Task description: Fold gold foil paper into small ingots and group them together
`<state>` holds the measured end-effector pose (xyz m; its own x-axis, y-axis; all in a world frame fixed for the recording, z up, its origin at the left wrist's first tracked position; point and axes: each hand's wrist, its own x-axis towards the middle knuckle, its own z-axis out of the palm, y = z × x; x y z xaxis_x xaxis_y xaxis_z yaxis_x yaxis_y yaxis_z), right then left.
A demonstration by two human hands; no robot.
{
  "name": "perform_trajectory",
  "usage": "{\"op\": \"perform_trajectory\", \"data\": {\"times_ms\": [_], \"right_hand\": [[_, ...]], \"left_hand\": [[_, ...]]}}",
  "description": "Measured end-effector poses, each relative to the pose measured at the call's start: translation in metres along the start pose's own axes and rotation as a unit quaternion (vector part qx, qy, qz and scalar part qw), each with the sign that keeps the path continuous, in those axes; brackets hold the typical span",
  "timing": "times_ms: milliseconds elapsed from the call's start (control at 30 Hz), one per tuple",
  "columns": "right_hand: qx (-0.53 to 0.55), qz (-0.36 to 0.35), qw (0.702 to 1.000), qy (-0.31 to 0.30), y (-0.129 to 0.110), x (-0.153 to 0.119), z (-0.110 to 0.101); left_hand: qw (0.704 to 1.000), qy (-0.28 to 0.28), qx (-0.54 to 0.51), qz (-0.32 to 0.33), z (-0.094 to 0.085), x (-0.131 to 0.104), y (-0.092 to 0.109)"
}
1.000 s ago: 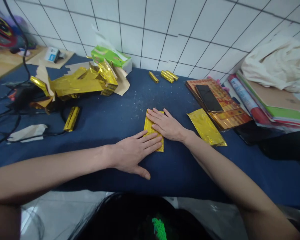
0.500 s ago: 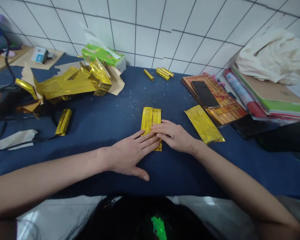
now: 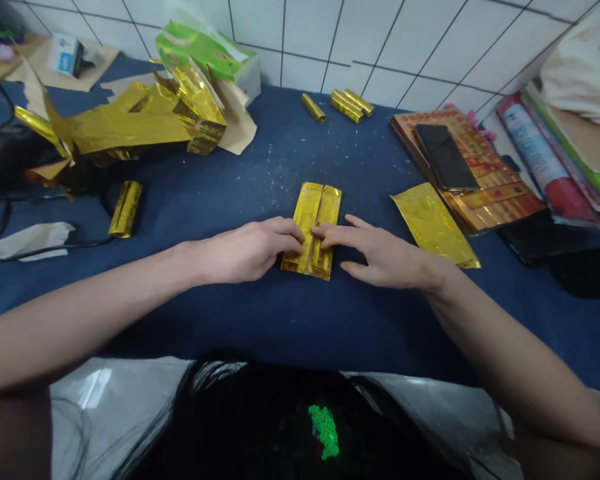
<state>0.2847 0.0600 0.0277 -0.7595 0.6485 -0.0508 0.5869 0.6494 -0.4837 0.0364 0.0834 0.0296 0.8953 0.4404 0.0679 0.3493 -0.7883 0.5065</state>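
Observation:
A gold foil sheet (image 3: 307, 208), with both long sides folded in to a middle seam, lies on the blue cloth in front of me. My left hand (image 3: 257, 249) has its fingers curled together on the left flap; the fingertips are partly hidden. On the right flap rests the index finger of my right hand (image 3: 375, 252), whose fingers are spread, the thumb apart. To the right, a flat gold foil piece (image 3: 435, 227) lies against a stack of orange printed sheets (image 3: 497, 203). One gold roll (image 3: 126, 209) lies at the left.
Several gold rolls (image 3: 347, 107) lie near the tiled wall. Crumpled gold foil (image 3: 130, 130) and a green tissue box (image 3: 200, 50) are at the back left. A black phone (image 3: 446, 157) tops the orange sheets. Black cables (image 3: 45, 251) run along the left.
My left hand has gone from lying flat across the foil to curled at its left side. My right hand's fingers have spread apart. The view has shifted, and more of the folded foil shows.

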Motion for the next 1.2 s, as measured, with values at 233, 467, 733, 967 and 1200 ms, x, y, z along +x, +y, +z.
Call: {"op": "perform_trajectory", "data": {"times_ms": [233,467,733,967,1200], "right_hand": [[-0.087,-0.029,0.992,0.081,-0.005,0.003,0.014],[-0.004,-0.005,0.990,0.140,0.005,0.003,0.022],[-0.014,-0.002,0.992,0.122,-0.002,0.001,0.019],[0.041,0.036,0.988,0.146,-0.002,0.004,0.021],[0.074,0.064,0.980,0.172,-0.006,0.005,0.021]], "left_hand": [[1.000,-0.007,0.017,0.017,0.000,0.000,0.000],[0.999,-0.025,0.027,0.026,0.000,0.000,0.001],[0.999,-0.029,0.019,0.032,0.000,-0.001,0.003],[0.999,-0.035,0.012,0.008,0.000,-0.001,0.003],[0.994,0.083,-0.029,-0.069,0.014,0.010,0.002]]}}
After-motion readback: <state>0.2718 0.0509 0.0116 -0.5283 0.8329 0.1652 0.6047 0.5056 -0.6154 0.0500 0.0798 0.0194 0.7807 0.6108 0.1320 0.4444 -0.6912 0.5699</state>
